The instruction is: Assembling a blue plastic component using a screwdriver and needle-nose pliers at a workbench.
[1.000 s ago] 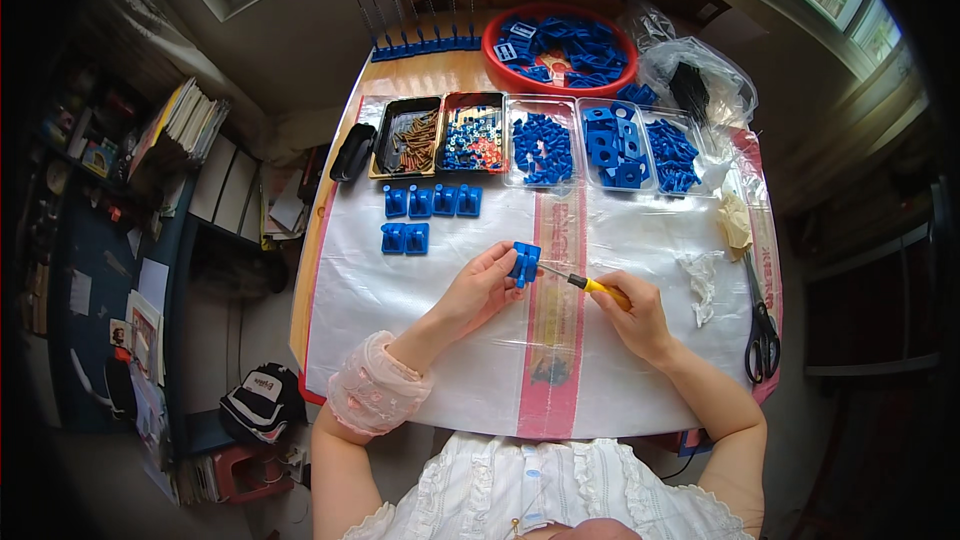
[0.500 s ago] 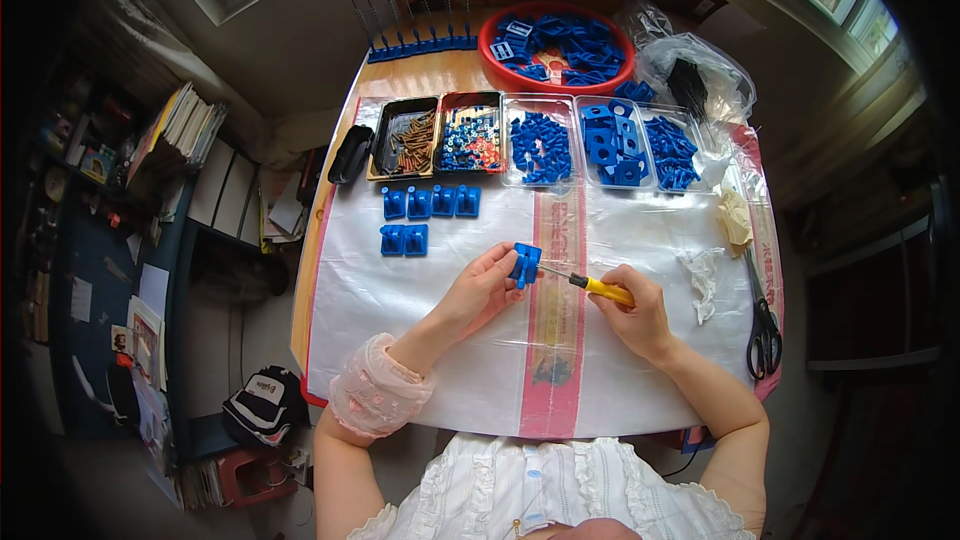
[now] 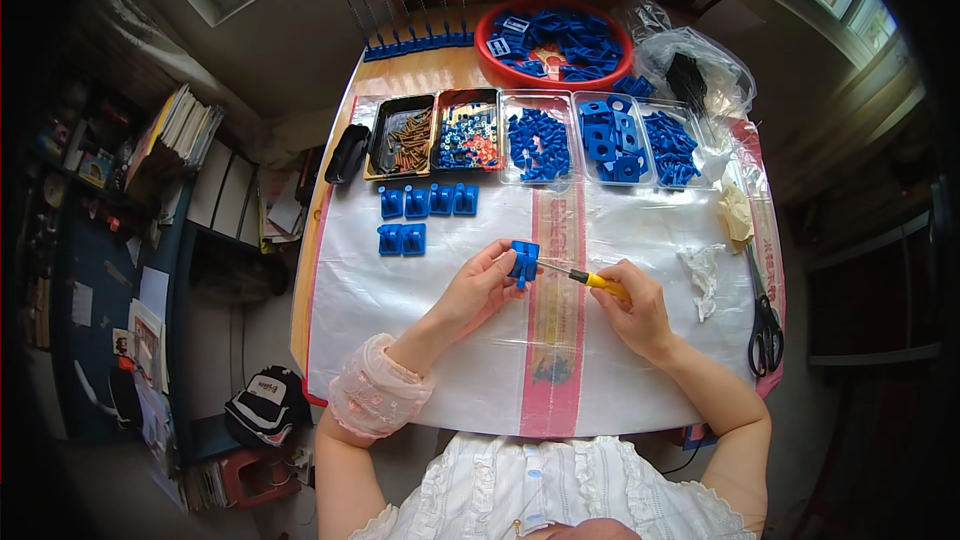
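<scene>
Over the middle of the table, my left hand [image 3: 482, 285] pinches a blue plastic bracket [image 3: 523, 262] between thumb and fingers. My right hand [image 3: 637, 310] is wrapped round the yellow handle of a screwdriver [image 3: 604, 286]. Its thin shaft points left, and the tip meets the right side of the bracket; the exact contact point is too small to make out. Up and left of my left hand, several similar blue assemblies [image 3: 417, 202] stand in two short rows on the silvery sheet [image 3: 400, 310].
Beyond my hands is a row of trays: screws [image 3: 412, 143], small nuts and coloured bits [image 3: 470, 135], and blue parts [image 3: 540, 145]. Behind them stands a red basin [image 3: 482, 52] of blue pieces. Black scissors [image 3: 766, 335] and crumpled tissue [image 3: 703, 280] lie at the right.
Both hands stay in nearly the same place, still holding the bracket and screwdriver. The right hand's grip on the handle has shifted slightly; the whole view has moved a little.
</scene>
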A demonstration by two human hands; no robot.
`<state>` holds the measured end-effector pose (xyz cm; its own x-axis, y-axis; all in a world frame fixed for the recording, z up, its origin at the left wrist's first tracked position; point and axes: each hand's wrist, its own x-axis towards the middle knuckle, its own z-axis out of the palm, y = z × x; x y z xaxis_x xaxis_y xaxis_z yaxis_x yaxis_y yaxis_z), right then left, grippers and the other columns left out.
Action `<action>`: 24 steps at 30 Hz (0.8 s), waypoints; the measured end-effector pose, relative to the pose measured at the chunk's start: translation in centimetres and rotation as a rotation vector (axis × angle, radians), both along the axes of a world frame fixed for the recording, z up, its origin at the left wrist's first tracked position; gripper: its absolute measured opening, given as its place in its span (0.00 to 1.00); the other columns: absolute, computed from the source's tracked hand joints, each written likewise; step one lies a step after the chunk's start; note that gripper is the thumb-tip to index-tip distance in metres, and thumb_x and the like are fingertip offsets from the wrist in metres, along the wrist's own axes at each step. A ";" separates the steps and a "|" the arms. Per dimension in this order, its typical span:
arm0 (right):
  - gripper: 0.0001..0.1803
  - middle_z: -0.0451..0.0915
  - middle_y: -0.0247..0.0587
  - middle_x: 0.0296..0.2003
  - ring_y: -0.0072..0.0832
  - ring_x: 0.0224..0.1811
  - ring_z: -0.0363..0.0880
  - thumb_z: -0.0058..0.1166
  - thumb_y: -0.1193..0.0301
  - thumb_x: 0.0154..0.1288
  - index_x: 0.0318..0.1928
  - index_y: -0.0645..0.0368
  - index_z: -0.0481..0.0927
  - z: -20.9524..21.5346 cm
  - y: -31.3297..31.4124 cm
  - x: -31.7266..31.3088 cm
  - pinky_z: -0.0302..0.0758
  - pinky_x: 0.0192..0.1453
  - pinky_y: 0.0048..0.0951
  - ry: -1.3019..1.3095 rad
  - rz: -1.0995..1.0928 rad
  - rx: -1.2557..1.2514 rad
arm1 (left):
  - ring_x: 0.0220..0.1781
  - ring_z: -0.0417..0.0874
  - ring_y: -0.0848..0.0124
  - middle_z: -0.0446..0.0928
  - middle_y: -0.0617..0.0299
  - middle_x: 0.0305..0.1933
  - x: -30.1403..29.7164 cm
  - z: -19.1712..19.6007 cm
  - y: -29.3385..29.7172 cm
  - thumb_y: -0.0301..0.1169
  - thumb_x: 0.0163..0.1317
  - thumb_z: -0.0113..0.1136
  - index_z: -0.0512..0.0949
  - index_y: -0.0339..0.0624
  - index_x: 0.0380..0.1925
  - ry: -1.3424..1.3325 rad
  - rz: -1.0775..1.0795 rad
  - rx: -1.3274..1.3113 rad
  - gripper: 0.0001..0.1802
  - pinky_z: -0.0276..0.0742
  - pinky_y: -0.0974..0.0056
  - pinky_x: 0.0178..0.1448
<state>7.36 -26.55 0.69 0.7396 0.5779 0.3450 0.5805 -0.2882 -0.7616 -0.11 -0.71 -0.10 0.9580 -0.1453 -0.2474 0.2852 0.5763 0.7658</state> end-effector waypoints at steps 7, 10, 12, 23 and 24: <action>0.13 0.78 0.45 0.33 0.38 0.32 0.82 0.66 0.81 0.60 0.43 0.63 0.77 0.3 0.1 0.0 0.76 0.32 0.35 -0.010 0.031 0.046 | 0.47 0.78 0.81 0.81 0.59 0.53 -0.1 0.0 0.1 0.40 0.80 0.47 0.69 0.44 0.60 0.005 -0.005 -0.041 0.17 0.76 0.73 0.50; 0.12 0.78 0.45 0.34 0.39 0.32 0.81 0.65 0.79 0.62 0.44 0.63 0.78 0.6 -0.1 0.0 0.76 0.33 0.34 0.010 0.040 -0.017 | 0.47 0.77 0.81 0.80 0.58 0.54 0.0 0.0 0.2 0.41 0.81 0.46 0.69 0.44 0.60 0.004 -0.006 -0.042 0.17 0.75 0.73 0.50; 0.11 0.78 0.45 0.33 0.39 0.32 0.81 0.65 0.79 0.63 0.45 0.63 0.79 0.5 -0.2 0.1 0.76 0.33 0.35 0.038 0.047 -0.038 | 0.46 0.77 0.81 0.80 0.58 0.54 0.1 -0.1 0.2 0.41 0.81 0.46 0.69 0.45 0.60 0.002 -0.004 -0.045 0.17 0.75 0.73 0.50; 0.13 0.78 0.45 0.33 0.40 0.31 0.81 0.68 0.78 0.59 0.41 0.63 0.77 -0.1 -0.2 0.1 0.76 0.33 0.35 -0.042 0.039 0.039 | 0.47 0.78 0.81 0.80 0.59 0.53 -0.1 0.1 -0.2 0.40 0.81 0.46 0.69 0.45 0.60 0.020 -0.013 -0.053 0.16 0.76 0.73 0.50; 0.12 0.78 0.45 0.33 0.39 0.31 0.81 0.68 0.78 0.60 0.41 0.63 0.77 0.3 0.1 0.1 0.75 0.33 0.35 -0.052 0.041 0.034 | 0.47 0.78 0.81 0.80 0.58 0.54 -0.1 0.1 -0.1 0.40 0.81 0.46 0.69 0.45 0.60 0.021 -0.008 -0.049 0.17 0.75 0.73 0.51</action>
